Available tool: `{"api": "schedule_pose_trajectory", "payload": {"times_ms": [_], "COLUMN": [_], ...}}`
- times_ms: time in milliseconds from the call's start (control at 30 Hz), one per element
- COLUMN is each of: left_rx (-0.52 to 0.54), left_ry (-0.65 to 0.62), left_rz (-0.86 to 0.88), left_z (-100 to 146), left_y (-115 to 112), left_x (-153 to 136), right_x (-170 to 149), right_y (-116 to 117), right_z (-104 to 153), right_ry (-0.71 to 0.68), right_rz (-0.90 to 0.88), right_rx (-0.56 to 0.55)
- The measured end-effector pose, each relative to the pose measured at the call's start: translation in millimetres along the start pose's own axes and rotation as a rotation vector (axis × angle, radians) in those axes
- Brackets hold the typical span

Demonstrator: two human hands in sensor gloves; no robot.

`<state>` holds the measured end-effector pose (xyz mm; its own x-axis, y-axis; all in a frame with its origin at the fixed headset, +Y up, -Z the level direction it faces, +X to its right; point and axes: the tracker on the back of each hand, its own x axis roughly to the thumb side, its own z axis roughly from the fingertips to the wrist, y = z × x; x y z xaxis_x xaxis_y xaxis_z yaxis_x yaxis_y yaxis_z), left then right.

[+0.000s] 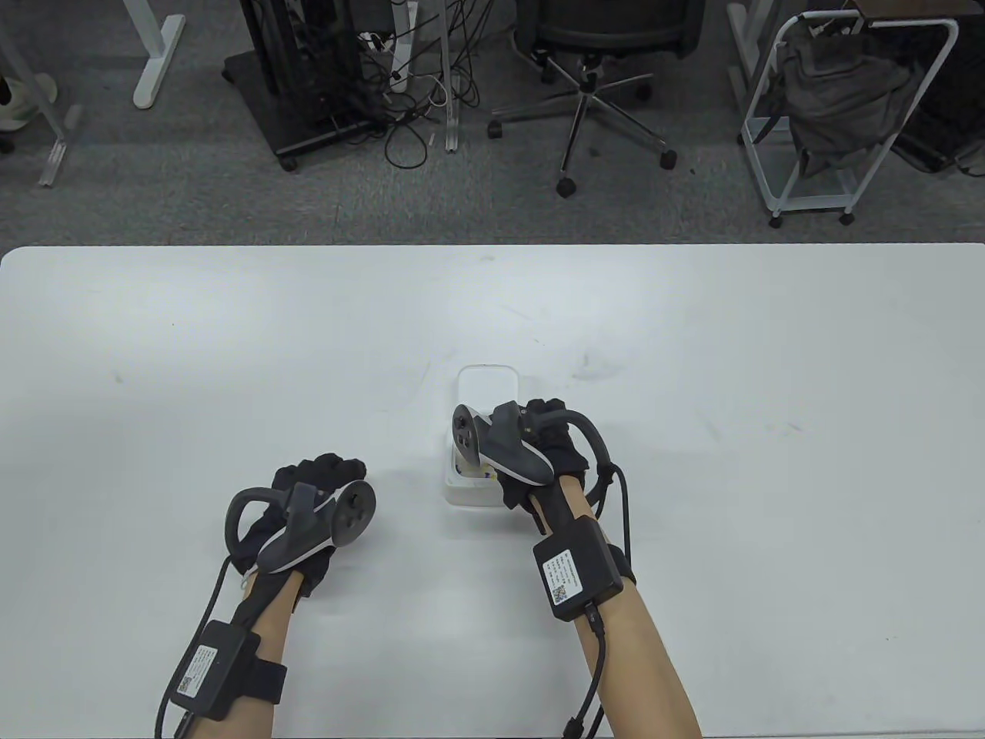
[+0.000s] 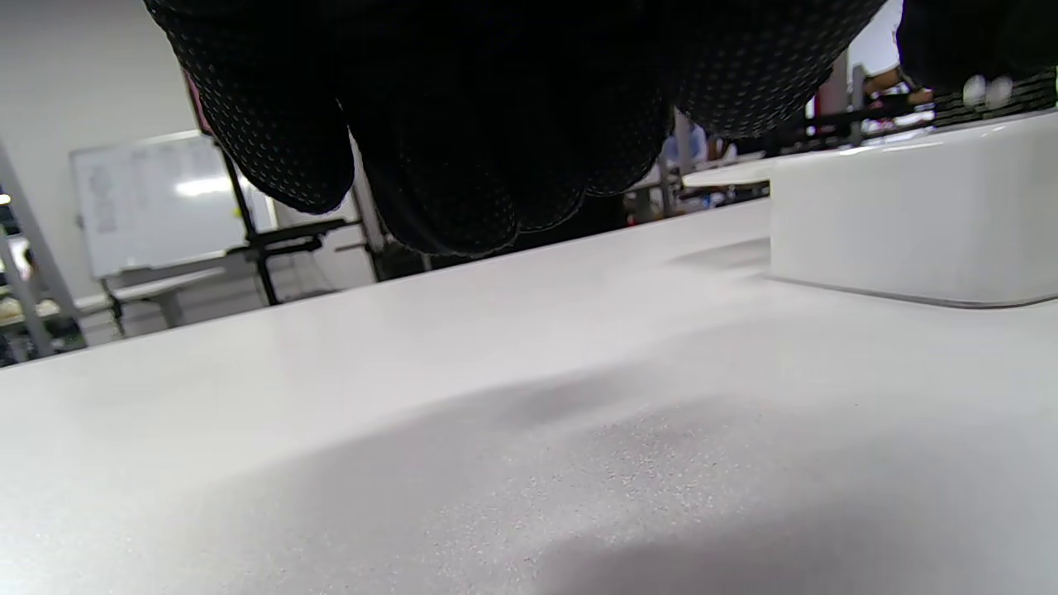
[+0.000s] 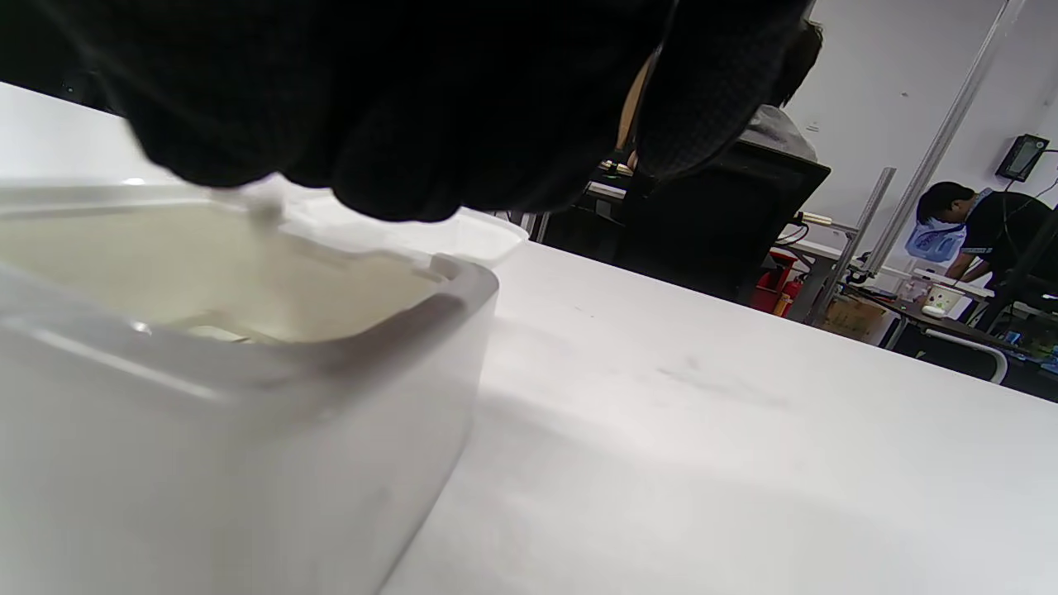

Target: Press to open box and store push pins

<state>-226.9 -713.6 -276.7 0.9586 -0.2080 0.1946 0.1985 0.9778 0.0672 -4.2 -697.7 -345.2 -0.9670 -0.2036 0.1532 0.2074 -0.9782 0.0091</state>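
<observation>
The right hand [image 1: 550, 454] hangs over the right near part of the open white box [image 1: 477, 493], its gloved fingers bunched above the rim. In the right wrist view the fingertips [image 3: 388, 165] sit just over the box's [image 3: 248, 397] opening, and something small and pale shows at their tips, too blurred to name; whether they pinch a pin I cannot tell. In the table view a speck of yellow shows inside the box beneath the tracker, too small to identify. The box stands near the middle of the white table [image 1: 731, 400], its lid [image 1: 486, 385] swung back on the far side and lying open. The left hand [image 1: 312, 500] rests on the table to the left of the box, apart from it, with its fingers loosely curled and holding nothing; in the left wrist view the fingers [image 2: 463, 165] hover just above the tabletop, and the box's [image 2: 909, 223] white wall stands to the right. An office chair [image 1: 596, 69] and a wheeled rack [image 1: 839, 108] stand on the floor beyond the table.
</observation>
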Motion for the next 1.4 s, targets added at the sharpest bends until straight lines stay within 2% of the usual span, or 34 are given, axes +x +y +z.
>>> {"api": "schedule_pose_trajectory", "payload": {"times_ms": [233,467,733,833,1067,1400], "left_rx": [0.009,0.004,0.014,0.017,0.007,0.004], "left_ry": [0.018,0.036,0.048,0.049,0.059,0.071], "left_rz": [-0.009,-0.009,0.005,0.011,0.019,0.022], "left_z": [0.2,0.8,2.1,2.4,2.9,3.6], "left_y": [1.6,2.0,1.5,1.0,-1.3,-2.6], "left_x": [-4.1,-7.4,-10.0,-10.8,-13.8,-17.2], "right_x": [-12.2,-35.2,-52.8,-60.3,-71.5,-72.4], "right_y": [0.3,-8.8,-2.8,2.6,27.0,46.6], "right_z": [-5.5,-21.3,-39.4,-46.8,-64.3,-80.4], "right_ry": [0.014,0.112,0.23,0.297,0.37,0.359], "right_rz": [-0.028,-0.213,-0.517,-0.616,-0.9,-1.047], "right_rx": [0.005,0.037,0.056,0.056,0.177,0.294]}}
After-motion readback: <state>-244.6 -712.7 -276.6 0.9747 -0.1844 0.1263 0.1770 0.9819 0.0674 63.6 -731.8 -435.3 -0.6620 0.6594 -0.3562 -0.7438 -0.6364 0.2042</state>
